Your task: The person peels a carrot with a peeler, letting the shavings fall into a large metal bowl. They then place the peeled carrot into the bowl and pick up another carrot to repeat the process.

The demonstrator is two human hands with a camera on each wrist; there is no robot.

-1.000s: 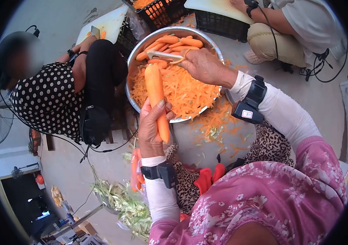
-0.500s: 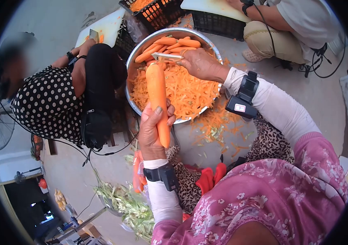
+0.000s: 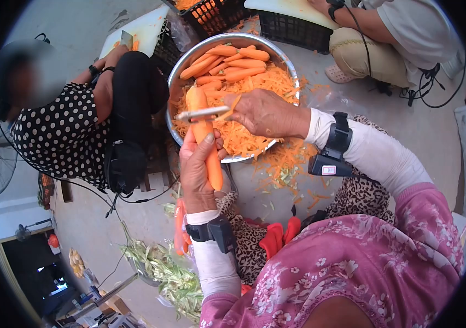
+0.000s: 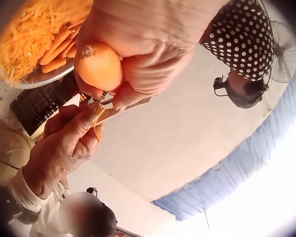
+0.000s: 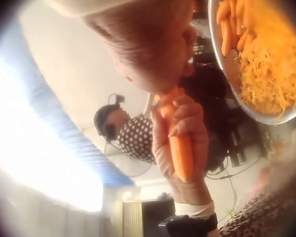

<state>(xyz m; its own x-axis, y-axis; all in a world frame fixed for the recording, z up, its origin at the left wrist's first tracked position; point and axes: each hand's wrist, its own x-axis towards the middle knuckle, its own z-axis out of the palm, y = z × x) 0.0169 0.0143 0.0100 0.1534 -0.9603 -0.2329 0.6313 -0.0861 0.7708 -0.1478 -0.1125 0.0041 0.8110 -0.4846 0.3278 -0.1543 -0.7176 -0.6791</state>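
Left hand [image 3: 196, 170]: grip clamped round the lower half of a carrot [image 3: 201, 130], held at the near-left side of a metal basin [image 3: 178, 82]. Carrot's long axis runs away from the wearer, thin end nearest. Peeler [image 3: 203, 113] lies crosswise over its upper half; blade contact unconfirmed. Right hand [image 3: 266, 113], farther from the carrot: grip closed on the peeler's handle. Black crate [image 3: 233, 15], beyond: orange shreds. Basin: whole carrots [image 3: 241, 68] at far side, peelings [image 3: 244, 141] nearer.

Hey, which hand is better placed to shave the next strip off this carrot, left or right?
Probably the right: the right grip has the peeler across the carrot, while the left grip is occupied holding that carrot, closer to the wearer's body.
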